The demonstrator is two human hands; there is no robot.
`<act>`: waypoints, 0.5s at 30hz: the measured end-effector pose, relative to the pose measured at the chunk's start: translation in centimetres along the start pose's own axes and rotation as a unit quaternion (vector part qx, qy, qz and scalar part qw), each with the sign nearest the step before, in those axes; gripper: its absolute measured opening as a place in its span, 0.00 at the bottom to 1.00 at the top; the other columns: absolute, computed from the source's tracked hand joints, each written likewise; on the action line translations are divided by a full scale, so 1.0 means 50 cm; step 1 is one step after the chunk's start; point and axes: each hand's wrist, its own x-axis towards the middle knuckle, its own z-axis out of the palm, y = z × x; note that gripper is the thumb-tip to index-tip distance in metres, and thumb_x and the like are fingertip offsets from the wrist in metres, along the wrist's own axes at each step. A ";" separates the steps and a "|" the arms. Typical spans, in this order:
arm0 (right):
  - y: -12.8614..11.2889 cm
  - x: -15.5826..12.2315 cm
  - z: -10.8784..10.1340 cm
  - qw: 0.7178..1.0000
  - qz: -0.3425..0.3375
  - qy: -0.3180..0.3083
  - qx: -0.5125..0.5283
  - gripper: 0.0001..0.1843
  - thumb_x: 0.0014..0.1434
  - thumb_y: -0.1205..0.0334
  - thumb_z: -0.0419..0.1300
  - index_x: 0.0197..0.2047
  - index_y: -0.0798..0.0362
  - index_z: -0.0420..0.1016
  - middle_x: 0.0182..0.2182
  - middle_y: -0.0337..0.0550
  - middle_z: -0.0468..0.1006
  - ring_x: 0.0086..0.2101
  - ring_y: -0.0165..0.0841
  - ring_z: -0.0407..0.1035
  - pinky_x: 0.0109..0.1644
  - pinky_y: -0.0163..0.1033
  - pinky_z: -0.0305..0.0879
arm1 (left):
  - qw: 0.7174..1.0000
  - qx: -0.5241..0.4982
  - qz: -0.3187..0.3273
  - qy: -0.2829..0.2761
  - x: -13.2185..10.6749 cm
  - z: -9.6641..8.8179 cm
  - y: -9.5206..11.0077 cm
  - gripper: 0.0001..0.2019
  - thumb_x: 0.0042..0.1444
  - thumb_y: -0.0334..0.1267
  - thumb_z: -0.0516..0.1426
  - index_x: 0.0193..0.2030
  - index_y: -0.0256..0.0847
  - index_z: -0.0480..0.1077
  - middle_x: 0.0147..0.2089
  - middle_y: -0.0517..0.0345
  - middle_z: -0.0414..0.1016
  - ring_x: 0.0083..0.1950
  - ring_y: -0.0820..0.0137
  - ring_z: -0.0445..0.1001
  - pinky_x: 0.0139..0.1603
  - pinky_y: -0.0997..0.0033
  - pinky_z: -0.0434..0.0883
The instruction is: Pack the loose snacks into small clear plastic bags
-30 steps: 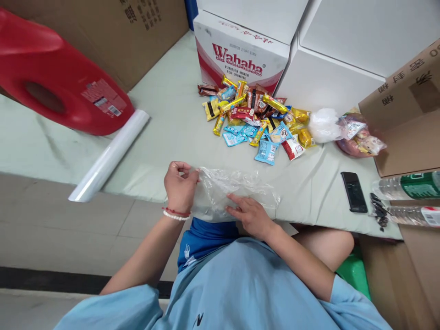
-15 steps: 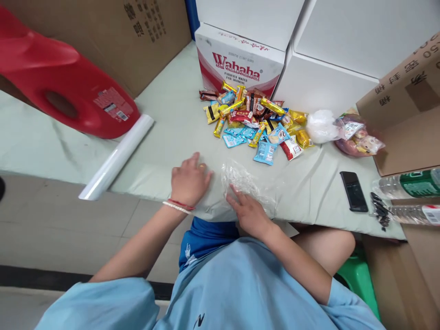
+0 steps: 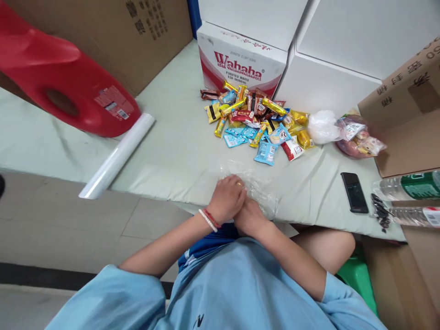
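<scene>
At the table's front edge, my left hand (image 3: pixel 226 198) lies against and partly over my right hand (image 3: pixel 252 217). The left fingers are bent and close together; what is under them, if anything, is hidden. Behind the left hand, the fingers of the right hand are mostly out of sight. Both hands rest at the near side of a thin, crumpled clear plastic bag (image 3: pixel 257 187), spread flat on the cloth. Beyond it lies a heap of small wrapped snacks (image 3: pixel 244 114) in yellow, red, brown and blue. A light blue snack packet (image 3: pixel 266 153) is nearest the bag.
A white plastic roll (image 3: pixel 117 158) and a red jug (image 3: pixel 82 91) stand left. Behind the snacks is a Wahaha carton (image 3: pixel 240 59). Rightward are a knotted white bag (image 3: pixel 324 127), a bagged bundle (image 3: pixel 360 140), a phone (image 3: pixel 354 192) and plastic bottles (image 3: pixel 381 188).
My left hand has moved right from the bare cloth, and its spread fingers have drawn together over my right hand. My right hand has stayed nearly in place by the clear bag.
</scene>
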 end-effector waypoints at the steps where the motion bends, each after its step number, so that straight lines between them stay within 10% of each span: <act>1: -0.001 -0.002 -0.005 1.000 -0.004 -0.011 -0.015 0.24 0.66 0.71 0.52 0.63 0.59 0.75 0.58 0.61 0.78 0.55 0.50 0.72 0.52 0.50 0.73 | 0.999 0.034 -0.024 0.001 0.019 0.002 -0.016 0.17 0.70 0.41 0.49 0.52 0.37 0.76 0.62 0.38 0.75 0.69 0.48 0.67 0.67 0.38 0.65; 5: -0.008 -0.013 -0.027 0.998 -0.008 -0.002 -0.056 0.30 0.66 0.71 0.51 0.70 0.50 0.67 0.72 0.54 0.60 0.48 0.47 0.73 0.42 0.47 0.74 | 0.988 0.114 -0.103 0.021 0.082 -0.027 -0.095 0.20 0.68 0.44 0.52 0.63 0.41 0.71 0.76 0.40 0.58 0.77 0.46 0.54 0.71 0.26 0.52; 11: -0.010 -0.014 -0.025 0.998 0.003 -0.011 -0.054 0.41 0.64 0.73 0.52 0.77 0.40 0.52 0.78 0.43 0.39 0.46 0.42 0.72 0.43 0.46 0.75 | 0.963 0.093 -0.226 0.111 0.090 -0.094 -0.219 0.18 0.59 0.37 0.60 0.55 0.33 0.73 0.73 0.30 0.60 0.74 0.37 0.56 0.68 0.25 0.55; 15: -0.010 -0.008 -0.032 0.998 0.003 -0.028 -0.057 0.40 0.64 0.73 0.52 0.76 0.39 0.55 0.78 0.43 0.40 0.44 0.40 0.74 0.42 0.45 0.75 | 0.954 0.015 -0.208 0.215 0.028 -0.108 -0.195 0.13 0.60 0.34 0.56 0.49 0.32 0.75 0.62 0.36 0.70 0.64 0.49 0.70 0.66 0.43 0.67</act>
